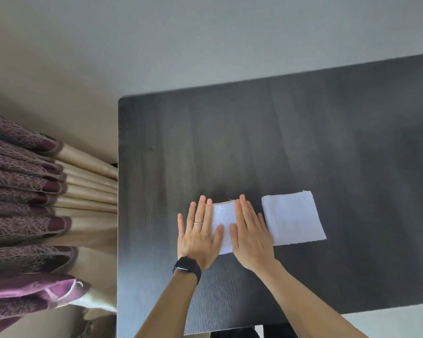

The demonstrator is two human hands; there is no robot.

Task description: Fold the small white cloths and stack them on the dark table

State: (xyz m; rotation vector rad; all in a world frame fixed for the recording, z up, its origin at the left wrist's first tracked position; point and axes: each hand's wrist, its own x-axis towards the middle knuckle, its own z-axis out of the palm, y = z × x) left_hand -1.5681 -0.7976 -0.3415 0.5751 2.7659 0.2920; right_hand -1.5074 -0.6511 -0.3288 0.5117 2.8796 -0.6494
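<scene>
A small folded white cloth (224, 217) lies on the dark table (254, 142), mostly covered by both hands. My left hand (198, 235), with a ring and a black watch on the wrist, presses flat on the cloth's left side with straight fingers. My right hand (250, 236) presses flat on its right side the same way. Just to the right lies a neat folded white stack (294, 219), square, with layered edges showing on its left. My right hand's outer edge is close to that stack.
Purple and beige curtains (34, 215) hang against the table's left edge. A pale wall lies beyond the table's far edge. Bare dark tabletop stretches behind and to the right of the cloths.
</scene>
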